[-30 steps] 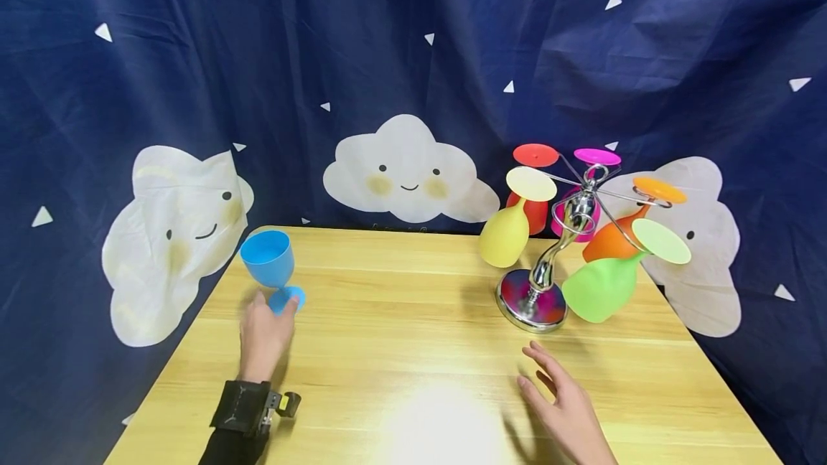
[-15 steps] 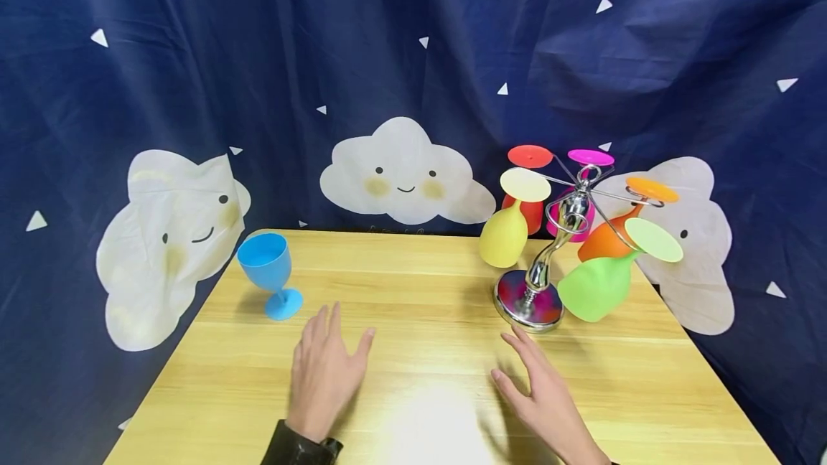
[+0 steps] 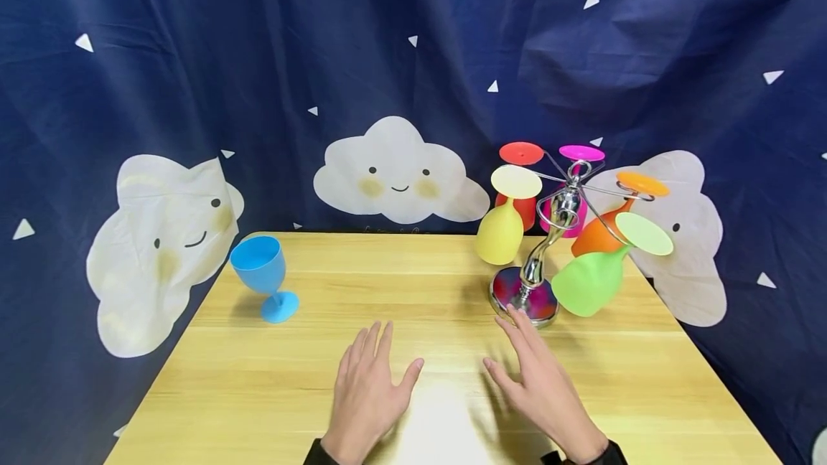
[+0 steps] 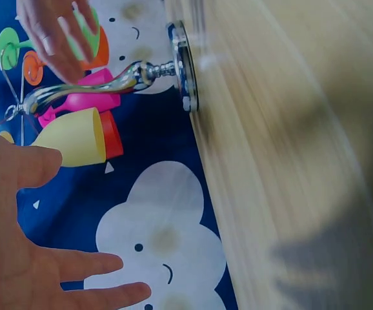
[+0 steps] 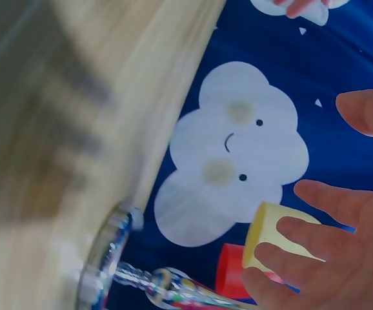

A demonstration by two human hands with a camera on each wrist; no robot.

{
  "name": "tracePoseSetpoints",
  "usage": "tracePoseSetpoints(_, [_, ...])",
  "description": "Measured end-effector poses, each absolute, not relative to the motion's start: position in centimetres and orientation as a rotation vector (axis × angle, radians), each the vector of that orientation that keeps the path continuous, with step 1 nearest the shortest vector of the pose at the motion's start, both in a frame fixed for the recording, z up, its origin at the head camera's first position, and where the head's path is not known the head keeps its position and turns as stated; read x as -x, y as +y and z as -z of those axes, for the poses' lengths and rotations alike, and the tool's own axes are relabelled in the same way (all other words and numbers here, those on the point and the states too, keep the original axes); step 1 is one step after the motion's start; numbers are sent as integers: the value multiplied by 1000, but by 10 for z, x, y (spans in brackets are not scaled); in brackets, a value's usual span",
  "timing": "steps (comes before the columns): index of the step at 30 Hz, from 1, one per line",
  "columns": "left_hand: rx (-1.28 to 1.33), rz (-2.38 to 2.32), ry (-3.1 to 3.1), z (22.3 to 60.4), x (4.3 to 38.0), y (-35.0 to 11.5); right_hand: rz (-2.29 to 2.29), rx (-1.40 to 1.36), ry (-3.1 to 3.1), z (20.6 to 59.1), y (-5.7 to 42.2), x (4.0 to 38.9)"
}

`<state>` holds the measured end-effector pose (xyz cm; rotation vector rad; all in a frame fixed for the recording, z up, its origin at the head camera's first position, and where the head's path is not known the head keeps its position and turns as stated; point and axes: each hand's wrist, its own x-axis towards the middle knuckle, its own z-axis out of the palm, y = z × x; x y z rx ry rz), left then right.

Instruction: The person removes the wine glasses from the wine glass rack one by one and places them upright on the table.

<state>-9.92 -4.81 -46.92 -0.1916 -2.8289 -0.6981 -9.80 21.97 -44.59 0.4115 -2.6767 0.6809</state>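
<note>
A blue plastic goblet (image 3: 260, 264) stands upright on the wooden table's left side. My left hand (image 3: 370, 393), fingers spread and holding nothing, is over the table's front middle, apart from the goblet. To its right my right hand (image 3: 543, 386) is likewise spread and holds nothing, close in front of the chrome rack (image 3: 536, 264). Upside down on that rack hang a yellow goblet (image 3: 500, 232), a green goblet (image 3: 591, 282), an orange goblet (image 3: 604, 232), a red goblet (image 3: 521, 153) and a magenta goblet (image 3: 582, 153). In the left wrist view the yellow goblet (image 4: 77, 139) appears beyond my left thumb.
The rack's round mirrored base (image 3: 507, 296) rests on the table's right half. A dark blue curtain (image 3: 388, 34) with white clouds and triangles hangs behind the table (image 3: 362, 278). Bright glare lies on the tabletop between my hands.
My left hand has let go of the blue goblet's foot and moved right, toward the middle front. The goblet stays standing at the left. My right hand has shifted slightly left and forward.
</note>
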Motion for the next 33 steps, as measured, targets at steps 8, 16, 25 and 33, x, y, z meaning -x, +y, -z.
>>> tracePoseSetpoints(8, [224, 681, -2829, 471, 97, -45, -614, -465, -2531, 403, 244, 93])
tracePoseSetpoints(16, [233, 676, -2833, 469, 97, -44, -589, -473, -2389, 351, 279, 82])
tracePoseSetpoints(25, [242, 648, -2840, 467, 95, -44, -496, -394, -2305, 315, 318, 87])
tracePoseSetpoints(33, [245, 651, -2861, 469, 95, -42, -413, -386, -2334, 309, 349, 114])
